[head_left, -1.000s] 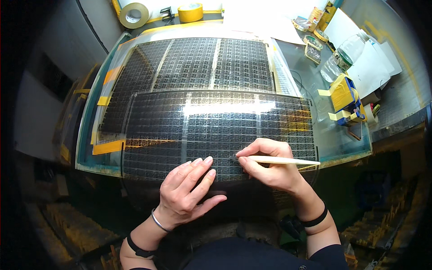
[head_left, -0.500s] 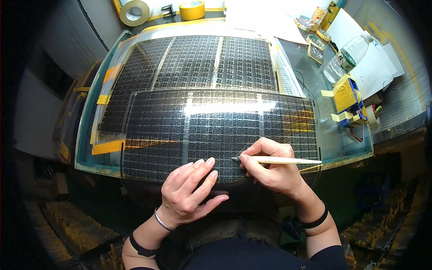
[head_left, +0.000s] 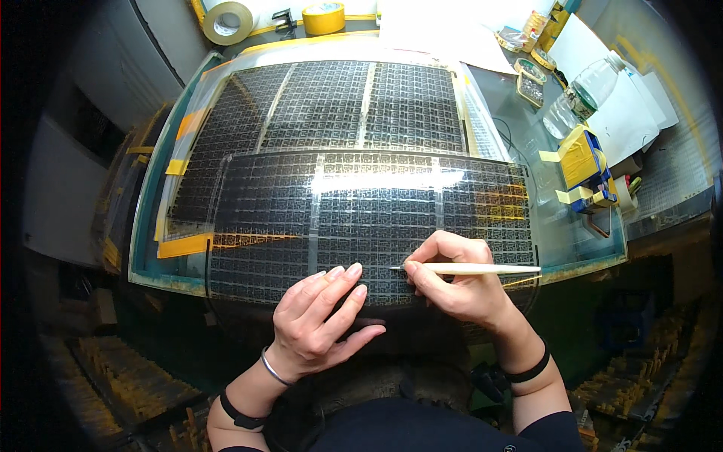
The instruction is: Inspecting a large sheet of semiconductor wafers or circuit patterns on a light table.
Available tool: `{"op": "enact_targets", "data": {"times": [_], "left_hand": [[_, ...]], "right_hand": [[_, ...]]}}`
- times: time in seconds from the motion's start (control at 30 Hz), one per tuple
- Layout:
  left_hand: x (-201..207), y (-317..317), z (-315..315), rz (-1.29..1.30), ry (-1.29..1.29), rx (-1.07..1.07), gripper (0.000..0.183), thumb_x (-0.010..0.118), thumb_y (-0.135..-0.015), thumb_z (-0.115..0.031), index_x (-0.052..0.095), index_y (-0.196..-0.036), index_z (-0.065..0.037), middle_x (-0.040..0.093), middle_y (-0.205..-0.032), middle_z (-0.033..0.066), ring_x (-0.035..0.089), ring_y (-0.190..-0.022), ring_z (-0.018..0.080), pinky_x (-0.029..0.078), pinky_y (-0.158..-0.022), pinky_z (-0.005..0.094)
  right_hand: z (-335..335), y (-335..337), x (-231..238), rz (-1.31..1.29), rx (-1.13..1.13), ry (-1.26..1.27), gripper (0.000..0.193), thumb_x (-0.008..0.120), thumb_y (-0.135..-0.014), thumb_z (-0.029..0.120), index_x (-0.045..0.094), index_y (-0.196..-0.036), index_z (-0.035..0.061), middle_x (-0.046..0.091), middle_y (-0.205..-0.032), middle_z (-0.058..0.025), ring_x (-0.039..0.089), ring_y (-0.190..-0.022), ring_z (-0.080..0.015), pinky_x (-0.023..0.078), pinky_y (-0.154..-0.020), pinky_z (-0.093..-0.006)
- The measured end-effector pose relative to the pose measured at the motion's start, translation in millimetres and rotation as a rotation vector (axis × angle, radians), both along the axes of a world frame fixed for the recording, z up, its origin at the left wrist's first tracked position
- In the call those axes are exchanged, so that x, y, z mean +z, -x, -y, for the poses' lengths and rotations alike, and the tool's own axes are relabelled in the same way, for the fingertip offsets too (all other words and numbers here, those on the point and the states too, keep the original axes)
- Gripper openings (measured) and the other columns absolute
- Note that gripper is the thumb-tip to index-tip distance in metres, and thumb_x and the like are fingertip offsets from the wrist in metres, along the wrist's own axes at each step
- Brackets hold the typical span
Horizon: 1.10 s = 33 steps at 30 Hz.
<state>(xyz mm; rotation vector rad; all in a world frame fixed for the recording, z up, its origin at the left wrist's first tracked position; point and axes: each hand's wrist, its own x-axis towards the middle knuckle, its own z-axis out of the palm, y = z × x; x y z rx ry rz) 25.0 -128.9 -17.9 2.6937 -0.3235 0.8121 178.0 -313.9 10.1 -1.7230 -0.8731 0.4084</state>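
Observation:
A dark, glossy sheet [head_left: 376,218], printed with a grid of small repeated patterns, lies across the near part of the lit table. My right hand [head_left: 452,275] pinches a slim pale-handled tool [head_left: 489,268] between thumb and fingers. Its thin pointed tip meets or hovers just over the sheet, right of the middle; whether it is a fine brush or a blade I cannot tell. To the left, my left hand [head_left: 320,320] is open, its fingers stretched out and their tips resting on the sheet's near part. Beyond lies a second patterned sheet [head_left: 324,105], partly covered by the nearer one.
Tape rolls, one beige [head_left: 228,23] and one yellow [head_left: 324,19], sit at the back left. On the right stand a blue tape dispenser [head_left: 591,169] and a clear bottle [head_left: 584,98] lying tilted. Orange tape [head_left: 184,245] marks the far sheet's left corner. The table's teal frame [head_left: 580,258] borders the work.
Both hands stay in nearly the same pose, the right one still gripping the tool near the same spot. The whole view has shifted very slightly.

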Motion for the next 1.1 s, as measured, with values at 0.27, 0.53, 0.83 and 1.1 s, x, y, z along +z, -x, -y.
{"op": "enact_targets", "data": {"times": [0.27,0.53,0.83,1.1], "left_hand": [[-0.6,0.0,0.2,0.005,0.004,0.001,0.056,0.084,-0.073,-0.041,0.067,-0.112,-0.005,0.066,-0.123,0.0138,0.063,-0.111,0.0293,0.052,-0.093,0.0411],[-0.2,0.2,1.0,-0.002,0.008,0.002,0.055,0.084,-0.073,-0.040,0.067,-0.112,-0.005,0.066,-0.123,0.0141,0.063,-0.111,0.0293,0.052,-0.094,0.0415],[-0.9,0.1,0.8,0.003,0.009,0.001,0.054,0.084,-0.073,-0.040,0.067,-0.112,-0.005,0.066,-0.123,0.0134,0.063,-0.111,0.0292,0.052,-0.094,0.0415],[2.0,0.5,1.8,-0.003,0.010,0.006,0.054,0.085,-0.072,-0.039,0.068,-0.109,-0.005,0.067,-0.121,0.0135,0.064,-0.109,0.0288,0.052,-0.092,0.0406]], "right_hand": [[-0.6,0.1,-0.1,0.010,-0.006,0.008,0.010,0.068,-0.090,0.006,0.066,-0.084,-0.0026,0.067,-0.069,-0.0053,0.063,-0.057,-0.0067,0.050,-0.048,-0.0211],[-1.2,0.1,-1.1,-0.010,-0.019,0.003,0.010,0.070,-0.085,0.007,0.067,-0.080,-0.0010,0.066,-0.064,-0.0056,0.059,-0.054,-0.0060,0.044,-0.048,-0.0228],[-2.1,2.2,-0.4,-0.068,-0.060,0.003,0.009,0.071,-0.084,0.007,0.068,-0.080,-0.0006,0.065,-0.064,-0.0063,0.057,-0.052,-0.0069,0.043,-0.047,-0.0235],[-0.4,1.5,-1.2,-0.066,-0.061,0.004,0.012,0.070,-0.086,0.007,0.066,-0.079,-0.0008,0.066,-0.066,-0.0056,0.060,-0.056,-0.0058,0.045,-0.048,-0.0226]]}}
